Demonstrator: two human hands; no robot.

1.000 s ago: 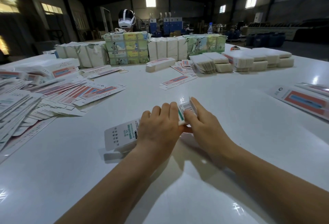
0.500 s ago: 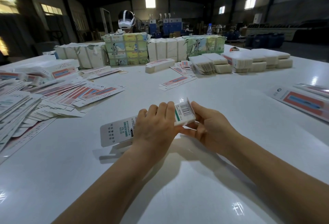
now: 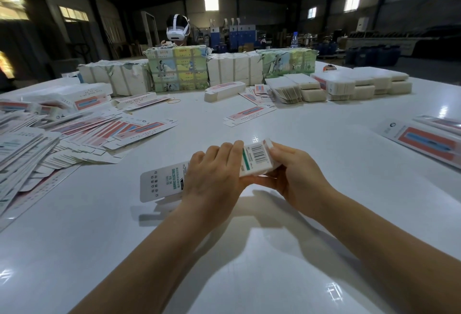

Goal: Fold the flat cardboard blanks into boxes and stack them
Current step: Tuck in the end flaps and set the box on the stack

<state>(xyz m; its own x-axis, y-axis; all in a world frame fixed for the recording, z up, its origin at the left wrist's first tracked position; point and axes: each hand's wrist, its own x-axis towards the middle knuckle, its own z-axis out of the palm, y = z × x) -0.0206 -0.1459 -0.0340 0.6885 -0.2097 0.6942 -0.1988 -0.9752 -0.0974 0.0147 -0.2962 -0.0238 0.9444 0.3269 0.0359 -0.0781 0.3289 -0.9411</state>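
Note:
I hold a long white cardboard box (image 3: 257, 157) with green print and a barcode a little above the white table (image 3: 99, 239), lying crosswise in front of me. My left hand (image 3: 214, 179) grips its middle from above, fingers curled over the top. My right hand (image 3: 291, 174) holds the barcode end, thumb and fingers around it, with a small end flap sticking up by the fingertips. The box's left end (image 3: 162, 184) juts out past my left hand. A wide fan of flat blanks (image 3: 82, 136) lies to the left.
Wrapped bundles of blanks (image 3: 179, 69) line the far side, with stacks of white folded boxes (image 3: 361, 84) at far right. A loose blank (image 3: 249, 114) lies mid-table, and more printed blanks (image 3: 424, 141) lie at the right edge. A person wearing a headset (image 3: 177, 29) sits behind the bundles.
The box has been lifted and turned slightly so its barcode face shows. My right hand has shifted from pressing the end flap to cupping the box end from below and behind.

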